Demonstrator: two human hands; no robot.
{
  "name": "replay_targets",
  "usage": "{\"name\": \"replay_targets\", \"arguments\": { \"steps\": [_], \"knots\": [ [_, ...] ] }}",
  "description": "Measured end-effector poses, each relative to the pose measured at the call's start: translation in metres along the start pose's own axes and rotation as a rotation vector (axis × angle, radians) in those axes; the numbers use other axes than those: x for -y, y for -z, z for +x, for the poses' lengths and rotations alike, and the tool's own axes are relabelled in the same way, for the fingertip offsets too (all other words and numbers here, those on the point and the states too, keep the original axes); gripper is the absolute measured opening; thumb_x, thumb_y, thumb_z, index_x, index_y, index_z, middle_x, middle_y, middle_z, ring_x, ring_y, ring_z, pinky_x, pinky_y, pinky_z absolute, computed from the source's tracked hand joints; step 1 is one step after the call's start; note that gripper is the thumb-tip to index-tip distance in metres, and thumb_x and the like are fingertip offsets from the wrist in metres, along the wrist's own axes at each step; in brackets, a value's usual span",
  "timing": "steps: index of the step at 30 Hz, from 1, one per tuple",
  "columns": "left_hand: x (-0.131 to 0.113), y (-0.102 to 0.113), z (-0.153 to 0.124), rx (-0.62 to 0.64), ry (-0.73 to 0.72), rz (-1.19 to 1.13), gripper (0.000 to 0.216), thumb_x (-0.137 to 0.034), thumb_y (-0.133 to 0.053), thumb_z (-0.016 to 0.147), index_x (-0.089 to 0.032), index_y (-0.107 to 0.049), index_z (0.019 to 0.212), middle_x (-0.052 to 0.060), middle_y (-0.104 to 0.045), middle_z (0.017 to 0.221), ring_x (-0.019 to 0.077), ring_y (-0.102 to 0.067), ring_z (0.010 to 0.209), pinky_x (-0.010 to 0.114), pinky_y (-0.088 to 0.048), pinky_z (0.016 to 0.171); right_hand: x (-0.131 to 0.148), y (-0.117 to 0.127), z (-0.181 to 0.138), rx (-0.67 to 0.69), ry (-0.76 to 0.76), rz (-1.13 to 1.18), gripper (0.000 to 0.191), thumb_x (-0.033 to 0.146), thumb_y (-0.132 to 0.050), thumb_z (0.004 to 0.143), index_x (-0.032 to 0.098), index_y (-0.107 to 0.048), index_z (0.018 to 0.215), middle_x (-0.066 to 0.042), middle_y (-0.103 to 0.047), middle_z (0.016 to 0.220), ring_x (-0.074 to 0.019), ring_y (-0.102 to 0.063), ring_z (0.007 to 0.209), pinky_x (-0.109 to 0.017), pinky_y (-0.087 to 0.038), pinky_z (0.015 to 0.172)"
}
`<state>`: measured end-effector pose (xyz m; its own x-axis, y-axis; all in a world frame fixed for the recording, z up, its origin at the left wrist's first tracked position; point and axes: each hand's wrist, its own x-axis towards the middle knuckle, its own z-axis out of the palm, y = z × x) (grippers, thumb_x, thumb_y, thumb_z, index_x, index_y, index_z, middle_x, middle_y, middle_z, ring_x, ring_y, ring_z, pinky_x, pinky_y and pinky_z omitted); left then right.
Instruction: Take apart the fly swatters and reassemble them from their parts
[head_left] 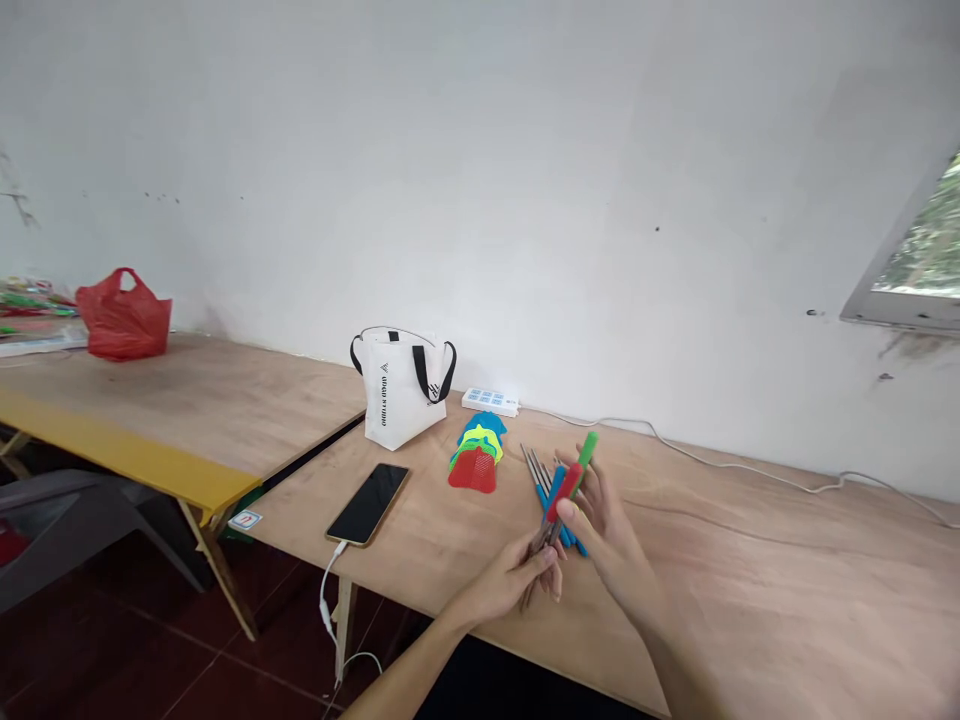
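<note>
My left hand [517, 578] is closed round the thin metal shafts of several fly swatter handles, whose red grip [565, 493], green grip [589, 450] and blue grip [556, 482] point up and away. My right hand [606, 522] closes on the red and green grips, its thumb on the red one and its fingers partly hidden behind. Under and beyond the hands, more blue-gripped handles [540, 484] lie on the table, partly covered. To their left rests an overlapping row of flat plastic swatter heads [474, 470] in red, green, yellow and blue; the red one shows mesh.
A phone [369, 505] with a white charging cable [325, 605] lies near the table's [780, 570] left front edge. Behind stand a white bag [397, 400] with black straps and a white power strip [490, 401]. A red plastic bag [126, 322] sits on the left table.
</note>
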<state>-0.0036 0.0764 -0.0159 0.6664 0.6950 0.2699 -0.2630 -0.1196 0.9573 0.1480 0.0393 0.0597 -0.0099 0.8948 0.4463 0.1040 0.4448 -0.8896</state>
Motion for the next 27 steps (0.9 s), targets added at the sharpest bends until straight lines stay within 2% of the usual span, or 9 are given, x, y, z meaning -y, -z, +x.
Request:
{"name": "replay_targets", "arguments": {
  "steps": [3, 6, 8, 10, 13, 16, 21, 27],
  "knots": [
    [0.009, -0.001, 0.001, 0.035, 0.046, -0.059, 0.047, -0.061, -0.057, 0.096, -0.015, -0.055, 0.103, 0.000, -0.062, 0.071, 0.0124, -0.058, 0.063, 0.025, -0.044, 0.066, 0.019, -0.003, 0.033, 0.068, -0.021, 0.162, 0.069, 0.046, -0.067, 0.093, 0.035, -0.034, 0.153, -0.007, -0.055, 0.148, -0.0232, -0.054, 0.134, -0.047, -0.042, 0.114],
    [0.009, 0.004, 0.000, 0.071, 0.070, -0.108, 0.048, -0.060, -0.061, 0.094, -0.014, -0.054, 0.110, 0.003, -0.066, 0.078, 0.0145, -0.064, 0.067, 0.026, -0.046, 0.067, 0.021, -0.008, 0.051, 0.188, -0.041, 0.304, 0.060, 0.045, -0.068, 0.093, 0.028, -0.045, 0.146, -0.009, -0.070, 0.124, -0.0238, -0.069, 0.108, -0.047, -0.054, 0.099],
    [0.005, 0.009, -0.001, 0.081, 0.070, -0.108, 0.048, -0.057, -0.062, 0.095, -0.014, -0.055, 0.117, 0.005, -0.068, 0.084, 0.0165, -0.067, 0.073, 0.028, -0.048, 0.071, 0.019, -0.013, 0.054, 0.209, -0.044, 0.343, 0.050, 0.044, -0.068, 0.093, 0.025, -0.055, 0.137, -0.010, -0.073, 0.114, -0.0233, -0.072, 0.096, -0.042, -0.059, 0.085],
    [0.001, 0.014, -0.002, 0.087, 0.062, -0.106, 0.046, -0.053, -0.062, 0.096, -0.015, -0.055, 0.120, 0.006, -0.069, 0.087, 0.0177, -0.068, 0.079, 0.030, -0.049, 0.075, 0.017, -0.019, 0.052, 0.192, -0.022, 0.371, 0.041, 0.044, -0.068, 0.093, 0.023, -0.063, 0.128, -0.011, -0.073, 0.114, -0.0230, -0.071, 0.093, -0.038, -0.060, 0.076],
    [-0.003, 0.020, -0.002, 0.114, 0.050, -0.103, 0.042, -0.050, -0.063, 0.097, -0.015, -0.057, 0.120, 0.008, -0.070, 0.091, 0.0183, -0.069, 0.083, 0.031, -0.050, 0.078, 0.019, -0.025, 0.051, 0.187, 0.035, 0.430, 0.035, 0.043, -0.067, 0.094, 0.025, -0.065, 0.123, -0.010, -0.071, 0.118, -0.0221, -0.070, 0.096, -0.035, -0.059, 0.072],
    [-0.002, 0.021, -0.002, 0.137, 0.046, -0.098, 0.044, -0.051, -0.063, 0.097, -0.014, -0.058, 0.120, 0.010, -0.071, 0.093, 0.0192, -0.069, 0.085, 0.031, -0.049, 0.078, 0.023, -0.029, 0.051, 0.201, 0.065, 0.475, 0.028, 0.046, -0.064, 0.096, 0.024, -0.068, 0.113, -0.008, -0.074, 0.108, -0.0204, -0.071, 0.088, -0.034, -0.059, 0.071],
    [-0.001, 0.020, -0.001, 0.149, 0.031, -0.072, 0.044, -0.053, -0.064, 0.096, -0.012, -0.066, 0.112, 0.010, -0.071, 0.092, 0.0194, -0.068, 0.087, 0.031, -0.048, 0.081, 0.027, -0.037, 0.048, 0.177, 0.049, 0.575, 0.049, 0.063, -0.053, 0.096, 0.019, -0.067, 0.077, -0.006, -0.071, 0.073, -0.0189, -0.069, 0.065, -0.033, -0.058, 0.062],
    [0.009, 0.019, 0.001, 0.154, 0.010, -0.093, 0.047, -0.057, -0.060, 0.096, -0.012, -0.067, 0.111, 0.010, -0.072, 0.092, 0.0188, -0.068, 0.084, 0.028, -0.047, 0.077, 0.030, -0.043, 0.044, 0.061, 0.025, 0.603, 0.048, 0.066, -0.058, 0.091, 0.021, -0.062, 0.075, -0.002, -0.068, 0.065, -0.0165, -0.065, 0.057, -0.028, -0.056, 0.055]
  ]
}}
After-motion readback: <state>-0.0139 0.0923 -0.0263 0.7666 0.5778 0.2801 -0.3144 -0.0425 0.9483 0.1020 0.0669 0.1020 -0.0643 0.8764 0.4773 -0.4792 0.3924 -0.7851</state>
